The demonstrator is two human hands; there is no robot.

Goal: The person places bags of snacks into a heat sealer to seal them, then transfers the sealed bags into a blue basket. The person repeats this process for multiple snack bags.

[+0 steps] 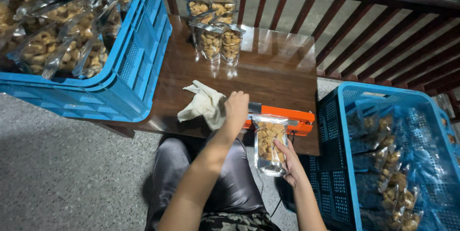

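**Bag on the sealer**

Blue crate point(139, 63) of filled bags sits left, cloth point(203, 104) on the worktop point(278, 63). Left hand point(236, 109) presses down the orange sealer point(299, 118); right hand point(292, 164) grips the snack bag point(270, 144) hanging from it.

Light is dim and cool, falling from above. Just beyond the left hand point(236, 108), the dark glossy table point(278, 68) shows pale glare and reflections. Focus is fairly sharp near the hands; frame edges bend and darken.
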